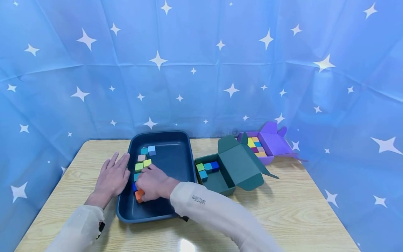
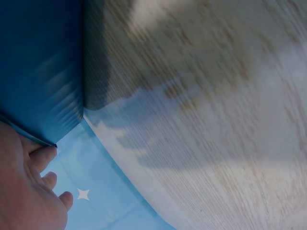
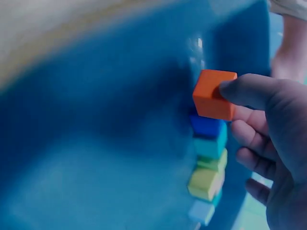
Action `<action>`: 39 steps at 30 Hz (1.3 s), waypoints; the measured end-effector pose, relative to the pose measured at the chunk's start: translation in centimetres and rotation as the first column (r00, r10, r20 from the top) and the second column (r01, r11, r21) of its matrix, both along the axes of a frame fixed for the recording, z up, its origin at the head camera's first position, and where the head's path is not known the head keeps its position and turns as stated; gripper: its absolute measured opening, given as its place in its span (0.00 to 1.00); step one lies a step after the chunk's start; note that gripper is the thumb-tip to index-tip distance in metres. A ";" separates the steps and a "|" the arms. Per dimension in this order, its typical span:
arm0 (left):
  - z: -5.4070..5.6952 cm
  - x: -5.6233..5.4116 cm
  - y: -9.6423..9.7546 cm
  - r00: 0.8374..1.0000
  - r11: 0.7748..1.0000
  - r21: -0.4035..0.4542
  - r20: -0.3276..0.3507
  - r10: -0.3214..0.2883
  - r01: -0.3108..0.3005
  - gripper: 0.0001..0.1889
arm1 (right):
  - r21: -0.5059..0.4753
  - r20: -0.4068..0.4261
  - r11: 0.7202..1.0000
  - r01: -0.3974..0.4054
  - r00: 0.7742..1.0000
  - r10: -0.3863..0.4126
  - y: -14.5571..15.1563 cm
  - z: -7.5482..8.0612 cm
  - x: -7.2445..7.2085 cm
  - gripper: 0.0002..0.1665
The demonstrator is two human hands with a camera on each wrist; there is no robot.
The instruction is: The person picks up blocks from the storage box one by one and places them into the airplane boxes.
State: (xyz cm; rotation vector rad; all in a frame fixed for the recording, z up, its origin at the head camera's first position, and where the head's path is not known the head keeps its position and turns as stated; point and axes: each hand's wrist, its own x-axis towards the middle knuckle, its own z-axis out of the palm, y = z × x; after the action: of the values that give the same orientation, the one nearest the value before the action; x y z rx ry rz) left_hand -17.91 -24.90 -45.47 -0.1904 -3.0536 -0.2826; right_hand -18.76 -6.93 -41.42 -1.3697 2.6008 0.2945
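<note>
A counter [image 1: 299,213] with a big tray and two boxes

The counter is the color of light wood, with thin brown lines all over it. Its far left corner is round. A bright white spot of light [image 1: 187,245] shines on its near side. Left of the middle sits a big dark blue tray [image 1: 170,157] with round corners, longer from near to far than across. Just to the right of it is a green box [image 1: 229,192], and its green lid [image 1: 242,164] is open to the right. Farther right, near the far edge, is a purple box [image 1: 267,161]. Its purple lid [image 1: 278,143] is open to the right too.
</note>
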 end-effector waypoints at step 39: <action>0.0 0.2 0.3 1.000 1.000 0.025 -0.007 0.014 -0.014 0.32 | -0.136 -0.039 0.952 0.274 0.959 -0.281 21.4 5.6 -5.7 0.17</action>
State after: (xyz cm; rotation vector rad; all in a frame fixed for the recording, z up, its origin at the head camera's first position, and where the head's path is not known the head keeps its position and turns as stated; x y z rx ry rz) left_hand -17.75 -24.60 -45.48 -0.1684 -3.0418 -0.3178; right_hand -24.47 14.43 -35.81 -1.0218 2.8597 0.1271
